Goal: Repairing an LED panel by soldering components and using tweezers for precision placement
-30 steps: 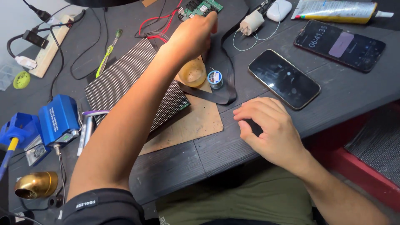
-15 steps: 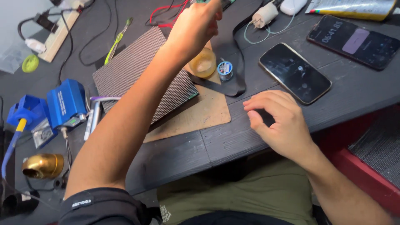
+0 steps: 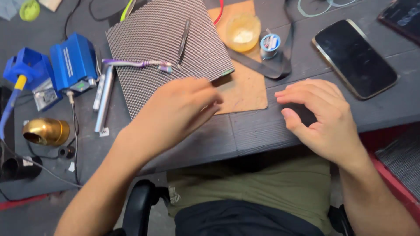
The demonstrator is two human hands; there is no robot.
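Closest, at the bench's [image 3: 262, 131] near edge, the left hand [image 3: 175, 111] hovers with its fingers loosely together and empty, their tips touching or just over the near corner of the grey dotted panel [image 3: 162, 48]. The right hand [image 3: 321, 116] curls over a small dark thing, fingers apart; whether it grips is unclear. Beyond, tweezers [image 3: 183, 40] and a purple toothbrush [image 3: 138, 64] lie on the panel, which overlaps a brown mat [image 3: 245, 87]. Left sit a blue soldering station [image 3: 72, 59] and brass cup [image 3: 46, 131]; farther right, a yellow dish [image 3: 242, 31], solder spool [image 3: 270, 43] and phone [image 3: 354, 57]
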